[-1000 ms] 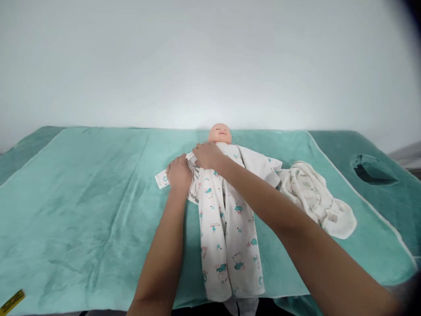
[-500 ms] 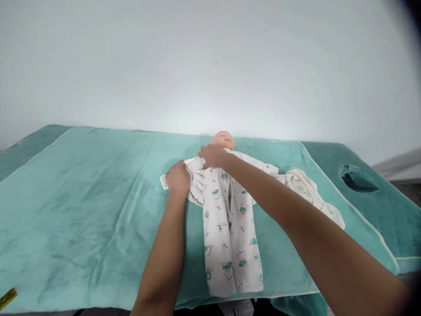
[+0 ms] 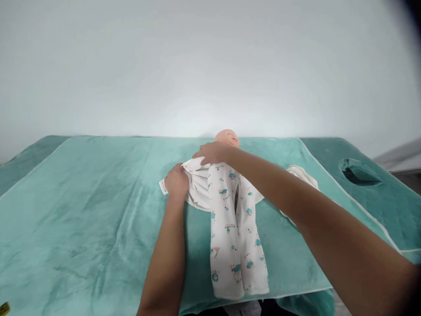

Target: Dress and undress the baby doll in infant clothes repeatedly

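Observation:
A baby doll (image 3: 227,137) lies on its back on a teal towel (image 3: 82,202), dressed in a white romper (image 3: 232,228) printed with small teal animals. My left hand (image 3: 176,182) is closed on the romper's left sleeve, bunching the cloth beside the doll's body. My right hand (image 3: 213,152) rests at the doll's shoulder just below the head, fingers curled on the romper's collar edge. The romper's legs stretch toward me, down to the towel's near edge.
A crumpled white cloth (image 3: 301,173) lies to the right of the doll, partly hidden by my right forearm. The padded table has a face hole (image 3: 360,174) at far right. A plain white wall stands behind. A yellow object (image 3: 4,308) shows at bottom left.
The view has shifted a little, so the doll sits slightly further right. My left hand has gathered more of the sleeve cloth; my right hand has stayed at the collar.

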`<state>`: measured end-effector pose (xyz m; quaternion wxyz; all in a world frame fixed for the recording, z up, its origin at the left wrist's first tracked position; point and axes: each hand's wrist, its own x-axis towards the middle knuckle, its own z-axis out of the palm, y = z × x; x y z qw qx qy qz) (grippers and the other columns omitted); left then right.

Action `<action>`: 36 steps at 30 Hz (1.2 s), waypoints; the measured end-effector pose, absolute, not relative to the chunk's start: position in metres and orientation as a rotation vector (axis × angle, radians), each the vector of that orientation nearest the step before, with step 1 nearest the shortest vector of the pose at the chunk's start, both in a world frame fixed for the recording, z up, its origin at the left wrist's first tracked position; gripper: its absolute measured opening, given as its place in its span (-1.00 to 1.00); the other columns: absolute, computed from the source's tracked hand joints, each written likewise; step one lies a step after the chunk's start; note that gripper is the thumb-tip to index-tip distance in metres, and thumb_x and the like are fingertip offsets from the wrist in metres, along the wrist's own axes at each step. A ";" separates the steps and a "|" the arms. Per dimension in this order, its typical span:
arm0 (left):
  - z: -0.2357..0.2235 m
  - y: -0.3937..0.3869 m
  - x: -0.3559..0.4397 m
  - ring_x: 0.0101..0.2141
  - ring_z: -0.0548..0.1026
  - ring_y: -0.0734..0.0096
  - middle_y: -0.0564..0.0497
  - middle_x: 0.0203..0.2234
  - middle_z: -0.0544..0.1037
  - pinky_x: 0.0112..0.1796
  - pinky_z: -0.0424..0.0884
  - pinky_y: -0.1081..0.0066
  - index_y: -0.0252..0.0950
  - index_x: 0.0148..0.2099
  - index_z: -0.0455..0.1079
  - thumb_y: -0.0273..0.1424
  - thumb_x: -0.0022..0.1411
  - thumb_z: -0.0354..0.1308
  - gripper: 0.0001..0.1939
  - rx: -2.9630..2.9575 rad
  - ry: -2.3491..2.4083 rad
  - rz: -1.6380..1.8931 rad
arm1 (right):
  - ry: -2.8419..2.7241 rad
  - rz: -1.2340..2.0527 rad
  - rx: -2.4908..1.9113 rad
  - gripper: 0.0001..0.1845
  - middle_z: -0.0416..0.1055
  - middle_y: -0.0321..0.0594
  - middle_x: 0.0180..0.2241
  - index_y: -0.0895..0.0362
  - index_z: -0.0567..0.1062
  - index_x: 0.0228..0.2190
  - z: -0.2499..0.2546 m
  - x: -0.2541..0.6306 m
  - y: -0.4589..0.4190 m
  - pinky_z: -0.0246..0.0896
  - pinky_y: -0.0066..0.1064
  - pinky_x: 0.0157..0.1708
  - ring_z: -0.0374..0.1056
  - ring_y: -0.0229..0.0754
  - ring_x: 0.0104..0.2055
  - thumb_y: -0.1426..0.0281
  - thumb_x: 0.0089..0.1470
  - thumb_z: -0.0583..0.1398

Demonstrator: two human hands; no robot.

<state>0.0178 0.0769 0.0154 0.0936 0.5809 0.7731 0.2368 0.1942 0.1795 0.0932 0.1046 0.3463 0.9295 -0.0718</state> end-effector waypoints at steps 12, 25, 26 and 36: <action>0.001 0.077 0.013 0.19 0.36 0.19 -0.18 0.24 0.34 0.13 0.33 0.23 -0.25 0.39 0.08 -0.55 0.18 0.00 -0.28 1.885 2.071 1.006 | 2.646 -0.094 1.187 -0.55 0.41 -0.14 -0.01 -0.15 0.41 0.14 0.134 0.199 0.154 0.24 -0.29 -0.19 0.39 0.02 0.00 0.18 0.23 0.16; 0.019 0.068 0.014 0.16 0.35 -0.10 -0.22 0.19 0.40 0.20 0.12 -0.18 -0.18 0.25 0.31 -0.36 0.31 0.02 -0.53 1.950 2.148 0.574 | 2.928 -0.208 1.644 -0.42 0.35 -0.05 0.20 0.02 0.20 0.29 0.047 0.256 0.151 0.19 -0.14 0.13 0.26 0.03 0.22 0.16 0.30 0.05; 0.018 0.068 0.017 0.18 0.32 -0.08 -0.22 0.19 0.39 0.21 0.10 -0.17 -0.20 0.25 0.31 -0.38 0.30 0.01 -0.52 1.955 2.173 0.633 | 2.908 -0.180 1.804 -0.44 0.38 -0.07 0.17 0.00 0.22 0.28 0.042 0.281 0.140 0.20 -0.12 0.11 0.28 0.02 0.20 0.17 0.31 0.03; 0.052 0.091 0.172 0.23 0.26 0.07 -0.16 0.16 0.41 0.27 0.10 0.06 -0.20 0.21 0.36 -0.41 0.31 -0.01 -0.56 2.587 1.669 0.532 | 2.373 -0.145 2.869 -0.59 0.42 0.09 0.05 0.23 0.46 0.03 -0.016 0.418 0.050 0.10 -0.19 0.12 0.25 0.04 0.11 0.28 0.28 0.05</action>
